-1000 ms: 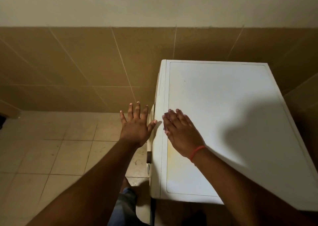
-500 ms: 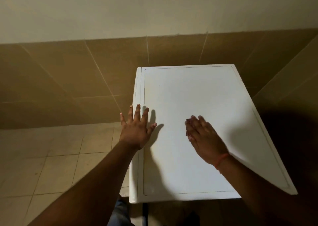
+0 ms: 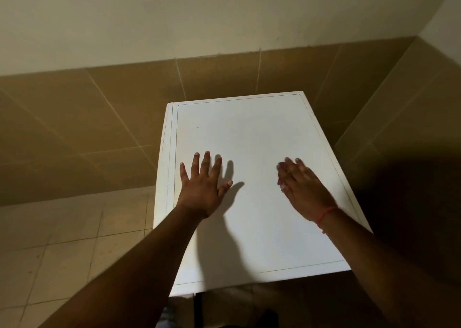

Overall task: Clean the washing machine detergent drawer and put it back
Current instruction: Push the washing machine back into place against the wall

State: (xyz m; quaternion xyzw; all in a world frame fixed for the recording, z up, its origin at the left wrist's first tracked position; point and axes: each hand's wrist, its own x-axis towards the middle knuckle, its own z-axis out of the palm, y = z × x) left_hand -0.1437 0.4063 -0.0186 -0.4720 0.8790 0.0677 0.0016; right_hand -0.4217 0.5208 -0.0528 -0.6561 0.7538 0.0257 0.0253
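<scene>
The white washing machine (image 3: 249,133) fills the middle of the view, seen from above, so only its flat top panel shows. My left hand (image 3: 203,186) hovers over the left part of that top with fingers spread and straight, holding nothing. My right hand (image 3: 303,189), with a red thread at the wrist, is held over the right part, fingers straight and together, also holding nothing. The detergent drawer is not visible; the machine's front face is hidden below the top's near edge.
Brown wall tiles (image 3: 87,128) run behind and to the left of the machine, with a pale painted wall above. Beige floor tiles (image 3: 62,240) lie at the left. A dark, shadowed wall (image 3: 411,178) stands close on the machine's right.
Both hands have shifted from the machine's left edge to over its top, and they are now further apart. The view has swung so the machine sits centred.
</scene>
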